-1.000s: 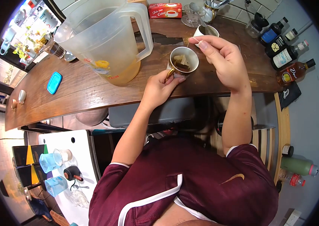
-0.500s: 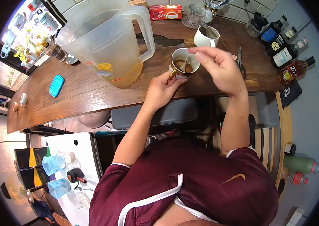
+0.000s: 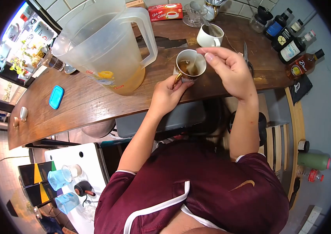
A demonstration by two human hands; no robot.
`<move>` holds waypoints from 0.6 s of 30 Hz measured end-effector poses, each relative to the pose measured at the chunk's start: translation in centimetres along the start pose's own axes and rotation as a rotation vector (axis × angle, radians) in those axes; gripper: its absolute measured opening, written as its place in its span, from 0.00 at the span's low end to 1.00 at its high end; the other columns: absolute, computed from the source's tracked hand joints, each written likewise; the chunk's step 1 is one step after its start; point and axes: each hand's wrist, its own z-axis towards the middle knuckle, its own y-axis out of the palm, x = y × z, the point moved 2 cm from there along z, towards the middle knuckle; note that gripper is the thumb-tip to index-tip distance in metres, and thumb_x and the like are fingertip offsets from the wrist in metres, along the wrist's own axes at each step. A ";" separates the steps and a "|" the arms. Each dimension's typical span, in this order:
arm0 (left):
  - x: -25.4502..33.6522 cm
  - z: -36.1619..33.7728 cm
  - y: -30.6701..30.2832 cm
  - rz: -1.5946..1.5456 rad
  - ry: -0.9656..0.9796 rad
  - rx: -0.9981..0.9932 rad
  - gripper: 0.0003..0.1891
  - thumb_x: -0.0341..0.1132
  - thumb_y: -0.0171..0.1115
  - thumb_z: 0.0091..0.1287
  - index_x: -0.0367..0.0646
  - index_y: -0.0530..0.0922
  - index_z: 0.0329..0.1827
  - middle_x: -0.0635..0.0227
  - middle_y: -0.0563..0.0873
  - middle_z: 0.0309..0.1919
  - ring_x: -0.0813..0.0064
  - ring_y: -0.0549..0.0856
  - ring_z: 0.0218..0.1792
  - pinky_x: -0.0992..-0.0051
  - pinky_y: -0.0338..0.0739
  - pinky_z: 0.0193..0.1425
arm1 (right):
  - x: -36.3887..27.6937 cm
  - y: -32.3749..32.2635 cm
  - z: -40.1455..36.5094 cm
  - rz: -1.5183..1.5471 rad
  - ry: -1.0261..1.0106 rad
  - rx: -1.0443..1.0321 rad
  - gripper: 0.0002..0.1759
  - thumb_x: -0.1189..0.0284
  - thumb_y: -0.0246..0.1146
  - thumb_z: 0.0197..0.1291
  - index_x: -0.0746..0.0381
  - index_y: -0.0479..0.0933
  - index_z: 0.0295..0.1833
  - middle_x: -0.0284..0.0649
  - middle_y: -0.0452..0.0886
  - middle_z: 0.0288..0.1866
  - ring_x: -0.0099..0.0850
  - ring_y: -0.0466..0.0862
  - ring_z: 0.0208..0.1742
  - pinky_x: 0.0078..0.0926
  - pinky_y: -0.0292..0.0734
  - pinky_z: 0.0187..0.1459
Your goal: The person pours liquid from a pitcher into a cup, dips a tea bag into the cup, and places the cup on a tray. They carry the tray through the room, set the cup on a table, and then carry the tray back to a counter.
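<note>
dangling below r fingers, teabag in mug, l fingers @ handle

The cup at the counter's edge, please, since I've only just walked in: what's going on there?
A person steadies the cup with the left hand, while the right hand, pinched above it, dangles a tea bag in brown liquid. A large pitcher stands to the left; a white mug sits behind.
</note>
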 end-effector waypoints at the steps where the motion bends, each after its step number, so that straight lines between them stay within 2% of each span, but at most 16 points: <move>1: 0.0 0.0 0.0 0.030 0.014 -0.005 0.11 0.37 0.68 0.62 0.38 0.77 0.34 0.74 0.63 0.17 0.82 0.64 0.23 0.79 0.65 0.28 | -0.8 -0.2 0.0 0.064 0.011 0.006 0.15 0.71 0.56 0.68 0.68 0.78 0.53 0.36 0.84 0.46 0.16 0.78 0.46 0.15 0.72 0.48; 7: 0.7 -0.1 0.0 0.033 0.011 -0.015 0.10 0.36 0.67 0.62 0.39 0.79 0.38 0.74 0.63 0.17 0.82 0.63 0.23 0.79 0.65 0.29 | -1.7 -0.1 -0.4 0.127 -0.011 0.020 0.15 0.71 0.56 0.68 0.69 0.78 0.53 0.36 0.83 0.46 0.17 0.78 0.45 0.15 0.72 0.48; 10: 0.2 0.1 0.1 0.005 0.009 -0.006 0.09 0.36 0.67 0.62 0.39 0.80 0.39 0.74 0.64 0.17 0.82 0.63 0.23 0.79 0.65 0.29 | -0.9 0.5 -0.5 0.015 0.067 -0.044 0.15 0.71 0.56 0.68 0.69 0.78 0.53 0.36 0.84 0.46 0.16 0.78 0.44 0.14 0.72 0.46; 11: 0.3 0.0 0.1 0.004 0.007 -0.008 0.09 0.36 0.67 0.62 0.39 0.80 0.39 0.74 0.64 0.17 0.82 0.63 0.23 0.79 0.65 0.29 | -1.2 0.5 -0.5 0.052 -0.002 0.003 0.14 0.71 0.56 0.68 0.69 0.78 0.52 0.36 0.84 0.46 0.16 0.78 0.44 0.14 0.72 0.46; 12: 0.5 0.0 0.0 0.011 -0.001 -0.011 0.09 0.36 0.67 0.62 0.39 0.79 0.37 0.74 0.64 0.17 0.82 0.63 0.23 0.79 0.65 0.29 | -1.5 0.5 -0.5 0.089 -0.071 0.051 0.14 0.71 0.56 0.68 0.69 0.79 0.52 0.36 0.84 0.45 0.16 0.78 0.44 0.14 0.73 0.46; 14: 0.1 0.0 0.1 0.019 -0.010 -0.021 0.09 0.36 0.67 0.62 0.39 0.79 0.36 0.74 0.64 0.17 0.82 0.63 0.23 0.79 0.65 0.28 | -1.7 0.6 -0.5 0.099 -0.079 0.073 0.14 0.71 0.56 0.68 0.69 0.79 0.52 0.36 0.84 0.45 0.16 0.78 0.44 0.14 0.73 0.45; 16: -0.6 0.2 0.3 -0.018 0.034 -0.007 0.11 0.35 0.67 0.62 0.38 0.75 0.31 0.73 0.64 0.17 0.81 0.63 0.23 0.78 0.65 0.28 | -1.9 0.7 -0.5 0.113 -0.105 0.108 0.14 0.71 0.56 0.68 0.69 0.79 0.52 0.36 0.84 0.44 0.16 0.78 0.44 0.14 0.73 0.44; 18: -0.6 0.2 0.3 -0.014 0.017 -0.015 0.13 0.35 0.67 0.62 0.37 0.72 0.29 0.73 0.64 0.17 0.81 0.63 0.23 0.78 0.65 0.28 | -0.9 0.9 -0.8 0.055 -0.042 0.068 0.14 0.71 0.56 0.68 0.69 0.79 0.52 0.36 0.84 0.44 0.16 0.78 0.44 0.15 0.73 0.45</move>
